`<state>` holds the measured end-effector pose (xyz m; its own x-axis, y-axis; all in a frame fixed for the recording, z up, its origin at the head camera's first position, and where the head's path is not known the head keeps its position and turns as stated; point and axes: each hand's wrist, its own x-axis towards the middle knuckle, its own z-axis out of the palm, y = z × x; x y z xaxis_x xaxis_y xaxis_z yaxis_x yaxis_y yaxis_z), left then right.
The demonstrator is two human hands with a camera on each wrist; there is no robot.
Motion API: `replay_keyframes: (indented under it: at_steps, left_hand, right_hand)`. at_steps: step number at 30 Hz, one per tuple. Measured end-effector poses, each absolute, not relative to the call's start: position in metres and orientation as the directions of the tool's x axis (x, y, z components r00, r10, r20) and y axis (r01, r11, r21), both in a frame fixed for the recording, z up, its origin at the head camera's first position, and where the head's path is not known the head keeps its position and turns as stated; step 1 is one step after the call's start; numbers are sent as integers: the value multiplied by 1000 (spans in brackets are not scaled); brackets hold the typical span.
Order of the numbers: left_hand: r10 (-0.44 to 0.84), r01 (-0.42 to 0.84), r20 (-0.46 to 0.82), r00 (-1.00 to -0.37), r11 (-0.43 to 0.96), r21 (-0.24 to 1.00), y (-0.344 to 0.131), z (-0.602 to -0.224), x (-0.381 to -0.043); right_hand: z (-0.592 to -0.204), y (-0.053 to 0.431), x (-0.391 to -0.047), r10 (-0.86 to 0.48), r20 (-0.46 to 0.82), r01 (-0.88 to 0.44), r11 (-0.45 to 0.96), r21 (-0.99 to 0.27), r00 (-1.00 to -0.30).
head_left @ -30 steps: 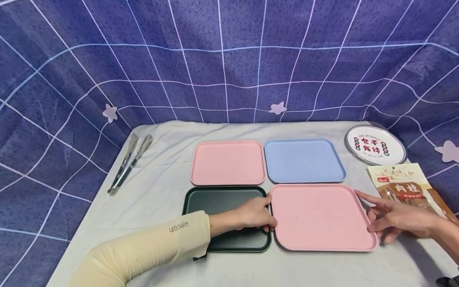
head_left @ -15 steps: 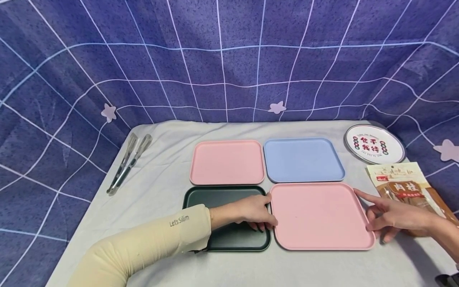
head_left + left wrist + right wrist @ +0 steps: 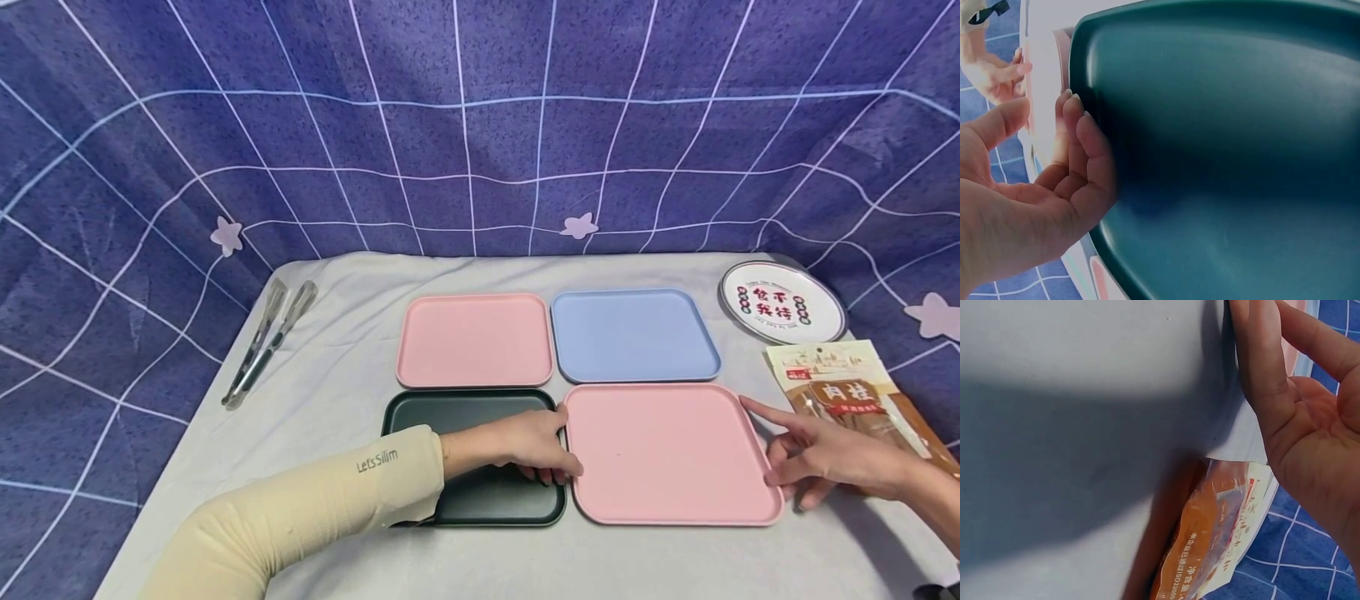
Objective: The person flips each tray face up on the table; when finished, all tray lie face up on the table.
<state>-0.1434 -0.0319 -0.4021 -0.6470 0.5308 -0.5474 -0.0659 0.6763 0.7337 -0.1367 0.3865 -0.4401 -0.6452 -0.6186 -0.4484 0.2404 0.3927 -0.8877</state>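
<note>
Four trays lie two by two on the white cloth in the head view. The front right one is a pink tray, flanked by both hands. My left hand reaches over the dark green tray and touches the pink tray's left rim with thumb and index finger. On the opposite side, my right hand touches the right rim, index finger stretched toward the far corner and thumb lower down. Behind are another pink tray and a blue tray. The left wrist view shows the left fingers loosely bent beside the green rim.
Metal tongs lie at the left side of the table. At the back right sits a white oval plate with red characters. A brown and cream food packet lies beside the right hand. A blue gridded curtain hangs behind.
The front right pink tray and both hands stay almost in place. The left hand's lower fingers have shifted slightly over the green tray.
</note>
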Motion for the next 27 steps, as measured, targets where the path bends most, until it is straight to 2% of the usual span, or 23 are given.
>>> replay_keyframes:
  at_steps: [9, 13, 20, 23, 27]
  left_hand:
    - [531, -27, -549, -646, 702, 711, -29, -402, -144]
    - [524, -10, -530, -667, 704, 710, -28, -401, -146]
    - [533, -43, -521, -666, 671, 741, -31, -398, -150]
    - [544, -58, -506, -670, 641, 766, -41, -393, -156]
    - [512, -52, -489, -706, 652, 757, -68, -378, -166]
  right_hand:
    - [-439, 385, -137, -593, -474, 236, 436, -869, -651]
    - [-437, 385, -138, -585, -476, 228, 448, -865, -657]
    - [-433, 381, -137, -563, -489, 220, 478, -850, -666]
    - [-422, 376, -135, -494, -530, 211, 563, -799, -689]
    - [-395, 373, -138, -328, -571, 183, 729, -660, -753]
